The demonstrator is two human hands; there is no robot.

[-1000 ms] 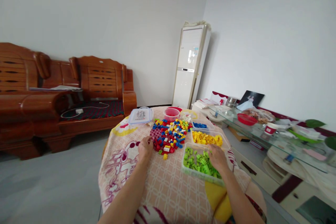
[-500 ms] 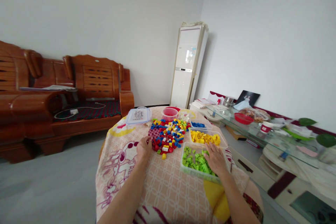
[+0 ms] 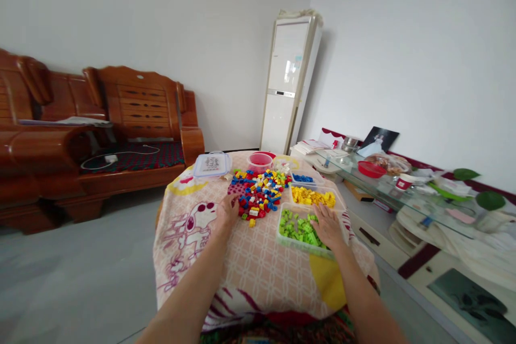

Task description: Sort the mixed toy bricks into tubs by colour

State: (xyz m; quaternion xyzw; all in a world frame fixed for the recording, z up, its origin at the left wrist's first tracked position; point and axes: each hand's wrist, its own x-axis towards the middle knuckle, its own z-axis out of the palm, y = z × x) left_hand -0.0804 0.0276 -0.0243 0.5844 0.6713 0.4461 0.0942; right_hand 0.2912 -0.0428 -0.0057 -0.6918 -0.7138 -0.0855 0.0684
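Observation:
A heap of red, blue, yellow and white bricks (image 3: pixel 258 197) lies on a table draped with a cartoon cloth (image 3: pixel 250 274). My left hand (image 3: pixel 227 212) rests at the heap's left edge, fingers curled, touching the bricks; whether it holds one is hidden. My right hand (image 3: pixel 328 227) lies flat, fingers spread, over the clear tray of green bricks (image 3: pixel 296 227). Behind that tray stand a tray of yellow bricks (image 3: pixel 312 196) and a tray of blue bricks (image 3: pixel 304 178).
A lidded clear box (image 3: pixel 212 164) and a red tub (image 3: pixel 260 161) stand at the table's far side. A wooden sofa (image 3: pixel 100 129) is at the left, a tall white air conditioner (image 3: pixel 288 83) in the corner, a cluttered glass shelf unit (image 3: pixel 403 188) at the right.
The view has pulled back and tilted down, so more of the cloth's near edge shows. Both hands stay at the heap and the green tray, hardly moved.

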